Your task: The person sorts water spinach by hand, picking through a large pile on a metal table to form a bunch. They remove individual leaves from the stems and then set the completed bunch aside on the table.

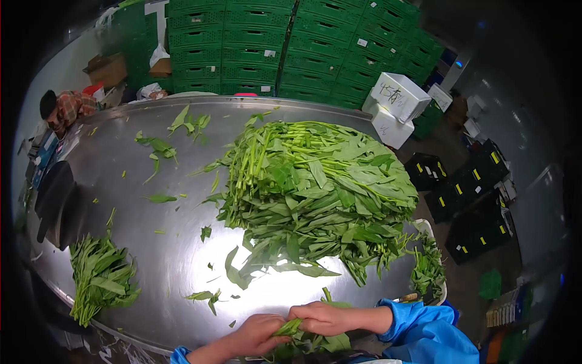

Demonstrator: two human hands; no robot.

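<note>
Both hands meet at the near edge of the metal table, closed around one small bunch of water spinach (290, 328). My left hand (259, 333) grips it from the left, fingers curled. Beside it, touching, my right hand (324, 319) wraps the same stems; leaves hang out below and to the right of it. Beyond the hands lies a large heap of water spinach (315, 194), stems toward the upper left and leaves toward me. A smaller bundle of water spinach (104, 279) rests at the table's left end.
Loose leaves (160, 145) are scattered over the steel table (176, 255). A white bin (441, 267) of greens stands off the right edge, near a knife handle (407, 298). Green crates (254, 45) and white foam boxes (400, 97) are stacked behind. Another person (66, 109) is at far left.
</note>
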